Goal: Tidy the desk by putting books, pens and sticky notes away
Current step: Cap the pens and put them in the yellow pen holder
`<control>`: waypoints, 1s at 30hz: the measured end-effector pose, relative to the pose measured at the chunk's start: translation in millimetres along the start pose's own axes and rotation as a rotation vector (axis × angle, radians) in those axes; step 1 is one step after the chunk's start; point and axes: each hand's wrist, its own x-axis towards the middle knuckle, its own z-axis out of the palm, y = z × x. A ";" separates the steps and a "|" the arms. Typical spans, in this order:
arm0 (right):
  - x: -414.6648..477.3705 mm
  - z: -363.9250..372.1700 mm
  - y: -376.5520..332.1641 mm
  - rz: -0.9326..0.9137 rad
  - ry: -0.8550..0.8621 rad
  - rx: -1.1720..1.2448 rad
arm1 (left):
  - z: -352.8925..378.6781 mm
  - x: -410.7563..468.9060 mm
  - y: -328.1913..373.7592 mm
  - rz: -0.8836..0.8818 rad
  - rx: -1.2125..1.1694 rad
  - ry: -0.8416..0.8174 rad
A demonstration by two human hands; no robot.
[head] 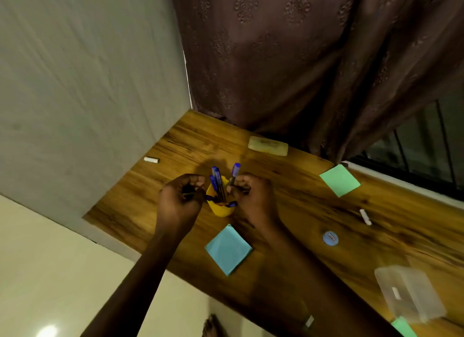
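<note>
Nearest the viewer, at the desk's [313, 186] front edge and well to the right of both hands, a clear plastic box [409, 292] sits blurred and, as far as it can be read, holds nothing more than a small white label; a green sticky pad [403, 328] pokes out just in front of it. Closer to the grip, a blue sticky pad [228, 248] lies just on the near side of the hands, still loose on the wood, and a small round blue thing [330, 238] rests off to the right of the right wrist. At the centre, the yellow pen cup [219, 201] stands between the two hands with several blue-capped pens [216, 183] upright in it. The right hand [251, 198] is closed on one more blue-capped pen [233, 176], held beside the cup's right rim and not yet dropped in; the left hand [182, 201] is curled against the cup's left side, apparently around something thin and dark (too shadowed to name). So the pens look nearly done, while the sticky notes remain untouched and no books are in view. Beyond the grip, a second green sticky pad [339, 180] lies to the far right, two small white scraps lie either side, and a pale yellowish case [267, 145] rests by the curtain [301, 60].
</note>
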 end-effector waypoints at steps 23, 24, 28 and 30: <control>-26.5 -8.3 14.4 0.216 -0.100 -0.045 | 13.6 6.7 -77.3 -0.226 0.050 -0.315; -28.7 -5.1 15.4 0.211 -0.113 -0.062 | 14.8 7.0 -73.9 -0.199 0.064 -0.325; -33.4 6.3 14.3 0.206 -0.143 -0.078 | 20.8 6.1 -67.3 -0.082 0.126 -0.337; -32.3 5.6 12.9 0.198 -0.123 -0.088 | 23.8 6.8 -69.0 -0.083 0.108 -0.331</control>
